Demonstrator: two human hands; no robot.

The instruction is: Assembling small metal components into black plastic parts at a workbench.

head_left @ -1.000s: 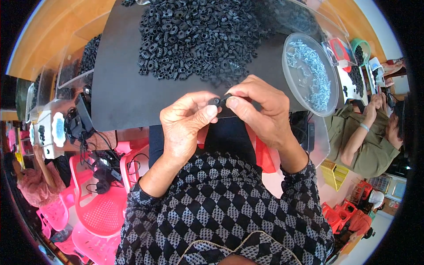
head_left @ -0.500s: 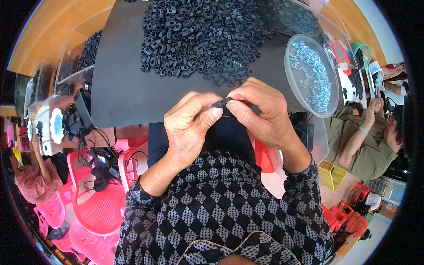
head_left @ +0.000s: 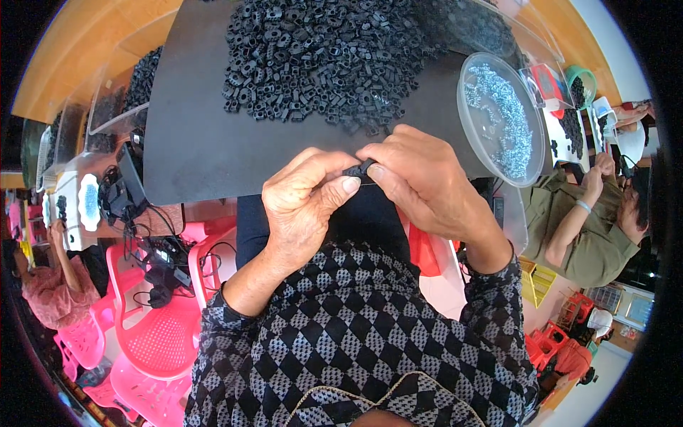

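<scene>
Both my hands meet just over the near edge of the dark table mat (head_left: pixel 192 153). Between the thumb and fingers of my left hand (head_left: pixel 302 203) is a small black plastic part (head_left: pixel 354 171). My right hand (head_left: pixel 427 181) pinches the other end of it, thumb tip against the part. The fingers cover most of its shape. Beyond the hands spreads a big heap of similar black plastic parts (head_left: pixel 320 64). To the right stands a round clear tub (head_left: pixel 469 135) with many tiny silvery-blue metal pieces (head_left: pixel 512 128) in it.
Clear bins of black parts (head_left: pixel 117 110) stand at the left, near a tangle of black cables (head_left: pixel 124 196). Pink chairs (head_left: pixel 160 334) fill the lower left. A person in olive clothing (head_left: pixel 583 228) works on the right; another person in pink (head_left: pixel 60 285) sits far left.
My right hand has shifted slightly left and its wrist has turned a little, fingers still on the black part. My left hand has hardly moved.
</scene>
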